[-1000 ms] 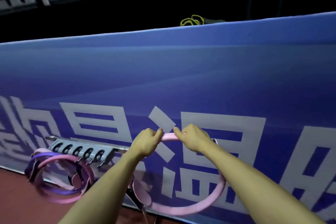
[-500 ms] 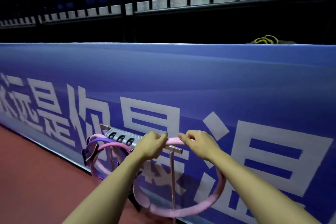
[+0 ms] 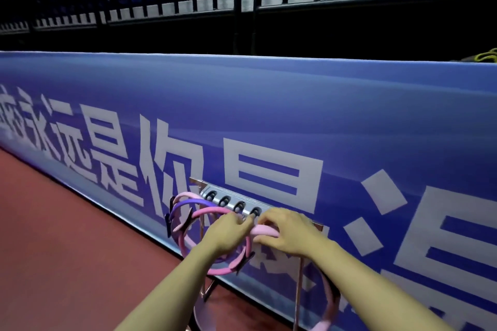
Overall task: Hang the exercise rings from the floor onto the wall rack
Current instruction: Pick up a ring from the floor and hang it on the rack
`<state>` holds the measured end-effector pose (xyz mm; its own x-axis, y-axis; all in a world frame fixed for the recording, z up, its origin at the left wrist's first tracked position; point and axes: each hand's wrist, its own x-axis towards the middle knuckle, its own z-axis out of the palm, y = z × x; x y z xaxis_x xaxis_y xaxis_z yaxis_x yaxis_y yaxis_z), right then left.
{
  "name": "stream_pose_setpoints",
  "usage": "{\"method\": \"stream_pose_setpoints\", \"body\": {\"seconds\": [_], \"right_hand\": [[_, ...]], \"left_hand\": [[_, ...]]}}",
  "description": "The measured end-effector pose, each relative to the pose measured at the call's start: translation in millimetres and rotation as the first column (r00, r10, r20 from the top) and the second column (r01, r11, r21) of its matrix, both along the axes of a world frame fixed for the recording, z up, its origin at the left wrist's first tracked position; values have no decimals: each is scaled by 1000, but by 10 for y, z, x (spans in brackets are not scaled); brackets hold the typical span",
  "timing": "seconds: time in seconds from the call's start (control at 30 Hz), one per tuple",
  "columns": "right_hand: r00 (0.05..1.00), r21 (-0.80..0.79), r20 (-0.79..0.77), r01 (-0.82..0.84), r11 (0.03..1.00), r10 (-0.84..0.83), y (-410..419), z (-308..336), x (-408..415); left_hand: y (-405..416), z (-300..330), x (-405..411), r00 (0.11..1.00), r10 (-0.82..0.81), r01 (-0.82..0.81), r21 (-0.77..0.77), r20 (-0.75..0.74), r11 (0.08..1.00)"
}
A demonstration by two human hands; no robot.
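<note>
A light pink exercise ring [image 3: 265, 230] is held by its top, with my left hand [image 3: 228, 232] and my right hand [image 3: 289, 231] gripping it side by side. Its lower arc shows at the bottom right, below my right forearm. The ring's top sits right in front of the grey metal rack [image 3: 234, 203], at the near end of its row of dark hooks. Pink and purple rings [image 3: 188, 208] hang from the rack's left part, overlapping one another. Whether the held ring rests on a hook is hidden by my hands.
The rack stands on thin metal legs [image 3: 297, 293] against a long blue banner wall [image 3: 269, 105] with white characters. Red floor [image 3: 67, 250] spreads to the left. Dark railings and seating rise above the wall. A yellow-green cord [image 3: 485, 56] lies on the wall's top at the right.
The view has swung left and closer. Both hands carried the light pink ring leftward along the wall to the near end of the rack, right up to its hooks.
</note>
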<state>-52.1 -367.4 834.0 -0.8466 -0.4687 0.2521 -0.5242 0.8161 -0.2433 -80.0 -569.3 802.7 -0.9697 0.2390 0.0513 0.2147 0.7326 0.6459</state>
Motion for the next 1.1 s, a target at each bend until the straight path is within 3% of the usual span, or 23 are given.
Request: {"method": "stream_pose_setpoints", "body": {"seconds": [0.17, 0.33, 0.47, 0.6, 0.67, 0.9, 1.1], "right_hand": [[997, 93, -70, -30, 995, 36, -199, -192, -457], [999, 124, 41, -25, 992, 20, -362, -461, -1012], [991, 102, 135, 13, 995, -26, -431, -674, -1380], [982, 126, 178, 48, 991, -70, -459, -849, -1598], [976, 167, 192, 66, 984, -98, -480, -935, -1655], [926, 187, 312, 161, 969, -215, -548, -1172, -1844], [875, 148, 360, 288, 946, -323, -609, -1188, -2096]], "left_hand": [[-258, -155, -440, 994, -96, 95, 13, 46, 995], [-533, -333, -962, 976, -183, 178, 53, 119, 983], [-709, -445, -1327, 948, -291, 301, -69, 129, 951], [-714, -540, -1668, 913, -407, 406, -182, 32, 896], [-700, -582, -1804, 888, -455, 459, -203, 68, 865], [-625, -737, -2277, 842, -462, 524, -221, 278, 822], [-627, -791, -2730, 824, -496, 557, -228, 275, 799]]}}
